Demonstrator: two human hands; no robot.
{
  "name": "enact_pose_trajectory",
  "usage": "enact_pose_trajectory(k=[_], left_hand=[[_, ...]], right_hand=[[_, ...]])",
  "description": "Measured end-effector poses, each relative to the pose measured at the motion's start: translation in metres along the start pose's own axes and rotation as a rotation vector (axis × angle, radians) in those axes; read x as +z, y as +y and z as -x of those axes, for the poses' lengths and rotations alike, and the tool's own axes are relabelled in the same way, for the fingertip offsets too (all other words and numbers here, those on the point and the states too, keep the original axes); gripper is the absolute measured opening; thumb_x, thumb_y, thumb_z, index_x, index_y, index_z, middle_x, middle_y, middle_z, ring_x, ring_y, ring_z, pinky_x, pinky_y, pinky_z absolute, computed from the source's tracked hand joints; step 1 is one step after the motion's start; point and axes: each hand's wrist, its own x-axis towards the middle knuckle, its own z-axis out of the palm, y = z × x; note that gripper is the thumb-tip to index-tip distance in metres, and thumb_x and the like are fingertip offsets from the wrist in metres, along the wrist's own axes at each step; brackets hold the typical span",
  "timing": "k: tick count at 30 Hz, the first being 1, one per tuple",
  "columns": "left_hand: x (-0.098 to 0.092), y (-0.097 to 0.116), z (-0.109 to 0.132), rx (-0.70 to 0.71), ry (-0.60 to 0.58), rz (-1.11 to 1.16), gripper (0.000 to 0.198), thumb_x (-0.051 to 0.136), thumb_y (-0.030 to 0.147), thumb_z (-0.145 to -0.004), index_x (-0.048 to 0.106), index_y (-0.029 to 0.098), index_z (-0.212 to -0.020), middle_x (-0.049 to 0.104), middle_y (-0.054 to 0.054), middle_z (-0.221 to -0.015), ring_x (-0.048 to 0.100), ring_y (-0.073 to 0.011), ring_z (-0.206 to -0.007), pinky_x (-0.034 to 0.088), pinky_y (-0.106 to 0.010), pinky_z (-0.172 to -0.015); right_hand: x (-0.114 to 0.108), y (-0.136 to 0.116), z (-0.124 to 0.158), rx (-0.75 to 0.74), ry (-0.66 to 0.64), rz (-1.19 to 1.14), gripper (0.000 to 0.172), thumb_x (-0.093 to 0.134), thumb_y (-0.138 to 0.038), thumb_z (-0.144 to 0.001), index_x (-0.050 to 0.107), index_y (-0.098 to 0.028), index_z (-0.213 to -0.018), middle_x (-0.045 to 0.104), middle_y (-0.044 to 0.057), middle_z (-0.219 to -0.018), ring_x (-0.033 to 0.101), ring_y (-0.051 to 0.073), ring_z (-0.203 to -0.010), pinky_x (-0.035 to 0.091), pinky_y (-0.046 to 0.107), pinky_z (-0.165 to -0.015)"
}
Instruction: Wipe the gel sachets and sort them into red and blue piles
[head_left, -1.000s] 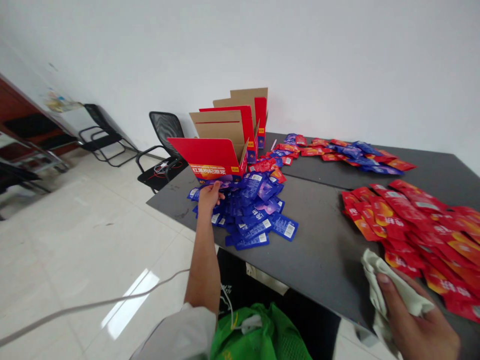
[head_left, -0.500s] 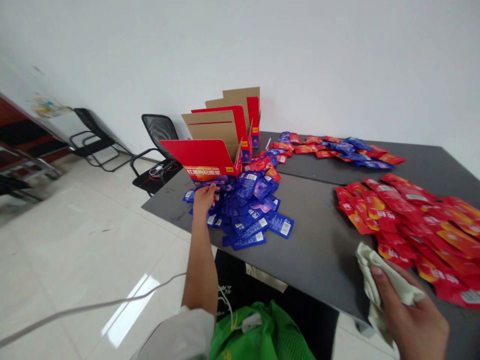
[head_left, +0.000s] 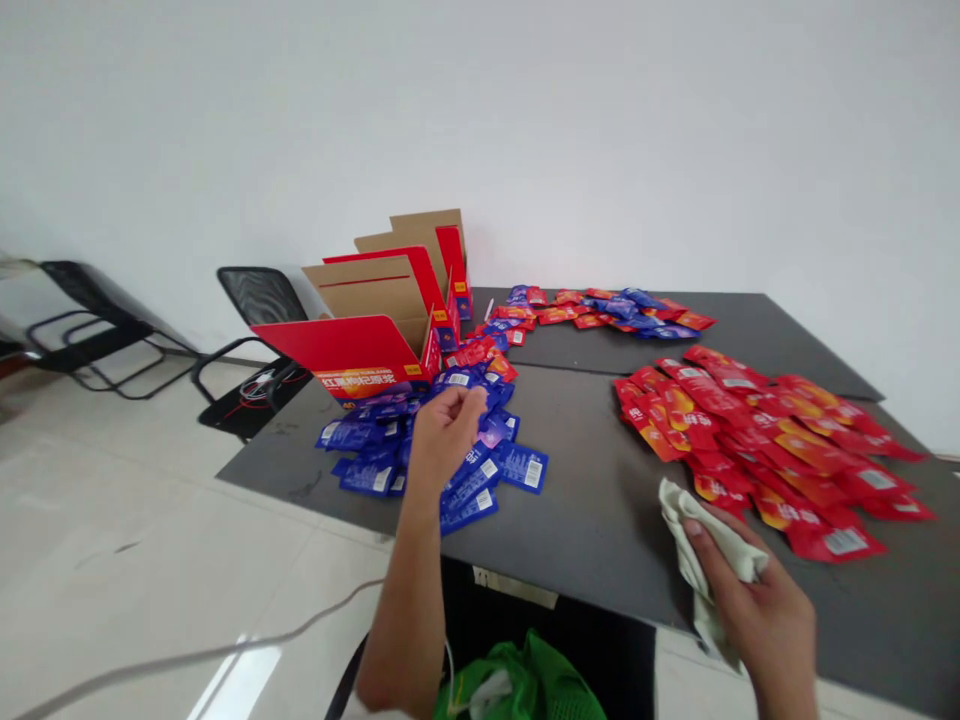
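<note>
A person's left hand [head_left: 448, 430] hangs over a heap of blue packets [head_left: 367, 470] on a dark grey desk [head_left: 585, 480], fingers curled in toward the palm; motion blur leaves it impossible to tell whether they grip a packet. The right hand [head_left: 765, 610], near the desk's front edge, has its fingers clenched on a crumpled cloth [head_left: 684, 530], pale cream-green, creased, with a loose end drooping below the grip.

The blue packets are flat and glossy, deep blue with patches of violet, and overlap at all angles. Several show a white barcode panel and lines of fine pale print. They spread across the desk's left part, close against a front box [head_left: 360, 355], bright red with a yellow band and white lettering, its tan inner flap raised. More boxes [head_left: 435, 240], red outside and tan inside, stand open in a row behind it.

To the right, beyond the cloth, lies a broad bank of red packets [head_left: 750, 450], shiny and splashed with orange and yellow, some with barcodes up. A mixed pile [head_left: 637, 312] of red and blue lies along the back. A black mesh chair [head_left: 262, 295] stands left of the desk; a green bag [head_left: 525, 680] shows at the bottom.
</note>
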Motion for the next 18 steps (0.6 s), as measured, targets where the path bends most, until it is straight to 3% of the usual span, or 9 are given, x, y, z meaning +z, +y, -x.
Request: enact_pose_trajectory(k=[5, 9, 13, 18], left_hand=[[0.089, 0.030, 0.007, 0.098, -0.292, 0.086, 0.046, 0.053, 0.057, -0.103, 0.052, 0.025, -0.070, 0.049, 0.005, -0.053, 0.048, -0.0118, -0.048, 0.037, -0.024, -0.051], [0.146, 0.048, -0.005, 0.262, -0.518, -0.052, 0.045, 0.046, 0.047, -0.107, 0.054, 0.023, -0.070, 0.055, 0.003, -0.055, 0.055, -0.0130, -0.055, 0.038, -0.025, -0.057], [0.198, 0.066, -0.036, 0.455, -0.687, -0.420, 0.043, 0.045, 0.038, -0.108, 0.065, 0.021, -0.073, 0.071, -0.004, -0.071, 0.066, -0.0162, -0.067, 0.039, -0.028, -0.060], [0.258, 0.071, -0.090, 0.551, -0.723, -0.617, 0.035, 0.056, 0.038, -0.103, 0.077, 0.020, -0.082, 0.080, -0.012, -0.090, 0.075, -0.0229, -0.085, 0.047, -0.029, -0.069]], right_hand=[[-0.002, 0.000, -0.002, -0.006, -0.008, 0.020, 0.089, 0.077, -0.086, -0.063, 0.082, -0.021, -0.124, 0.083, 0.010, -0.103, 0.077, 0.037, -0.105, 0.062, 0.041, -0.090], [-0.002, 0.007, -0.004, -0.051, -0.041, -0.012, 0.083, 0.076, -0.085, -0.066, 0.083, -0.023, -0.121, 0.083, 0.008, -0.111, 0.077, 0.033, -0.107, 0.062, 0.035, -0.088], [0.000, 0.017, -0.006, -0.110, -0.083, -0.046, 0.076, 0.079, -0.080, -0.070, 0.083, -0.023, -0.120, 0.083, 0.008, -0.113, 0.078, 0.030, -0.104, 0.062, 0.030, -0.084], [0.000, 0.017, -0.005, -0.136, -0.089, -0.046, 0.071, 0.077, -0.079, -0.075, 0.084, -0.024, -0.118, 0.083, 0.008, -0.110, 0.079, 0.029, -0.099, 0.063, 0.029, -0.083]])
